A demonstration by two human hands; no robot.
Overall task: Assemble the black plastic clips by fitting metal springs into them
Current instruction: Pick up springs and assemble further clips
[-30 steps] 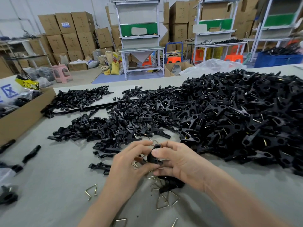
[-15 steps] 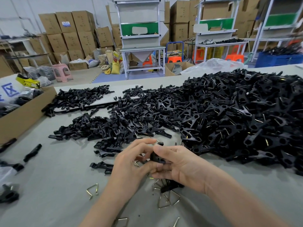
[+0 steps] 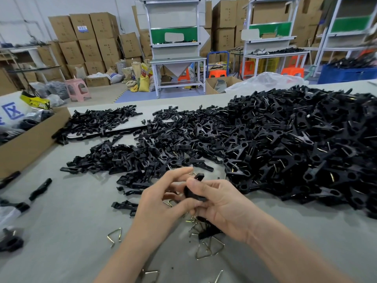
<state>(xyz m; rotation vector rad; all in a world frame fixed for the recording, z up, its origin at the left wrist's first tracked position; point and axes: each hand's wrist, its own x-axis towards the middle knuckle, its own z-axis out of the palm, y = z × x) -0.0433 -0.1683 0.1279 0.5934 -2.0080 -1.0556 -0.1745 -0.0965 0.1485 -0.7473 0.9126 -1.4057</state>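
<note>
Both hands meet just above the grey table near its front. My right hand (image 3: 222, 207) grips a black plastic clip (image 3: 193, 190), thumb on top and fingers curled under it. My left hand (image 3: 161, 205) pinches the same clip from the left; its fingertips partly hide the clip's lower end. Whether a spring sits in the clip is hidden. Bent metal springs (image 3: 208, 248) lie on the table under and in front of my hands, one more spring (image 3: 114, 236) to the left.
A huge heap of black clips (image 3: 285, 144) fills the table's right and middle. A smaller pile of clip halves (image 3: 98, 123) lies at the back left. A cardboard box (image 3: 30, 139) stands at the left edge. Loose black pieces (image 3: 39, 188) lie at the far left.
The hands stay together on the clip; the left fingers have shifted slightly and the clip now sticks up a little more between the thumbs.
</note>
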